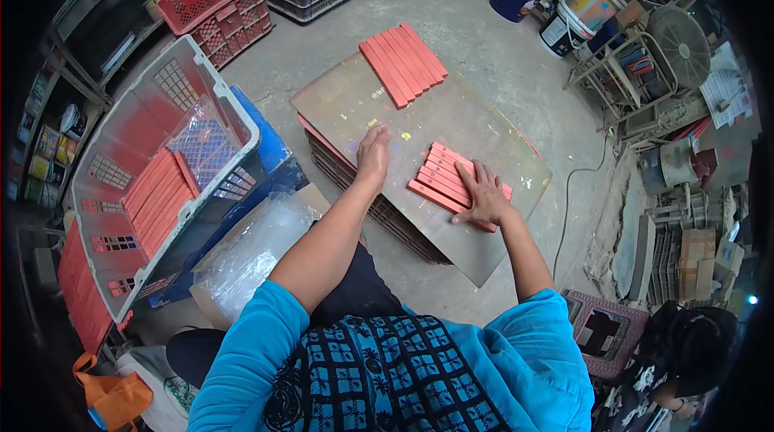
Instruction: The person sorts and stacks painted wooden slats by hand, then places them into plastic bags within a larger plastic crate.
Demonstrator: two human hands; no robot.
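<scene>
My right hand point(484, 195) lies spread over a row of red-painted wooden strips point(439, 170), fingers apart and touching their tops. Small dark holes or marks show near the far ends of these strips, and one strip sits slightly out of line. My left hand point(373, 156) is at the left edge of the worn board point(484, 117), its fingers curled together; whether anything is inside them is hidden. Farther back on the board, a second row of red strips point(403, 63) lies side by side, away from both hands.
Stacked crates point(403, 230) support the board. On my left, a grey crate point(246, 121) holds more red strips point(161, 202); clear plastic wrap point(250, 258) lies nearby. Behind stand a red crate point(218, 8) and paint buckets point(564, 29). A person point(677, 359) is at lower right.
</scene>
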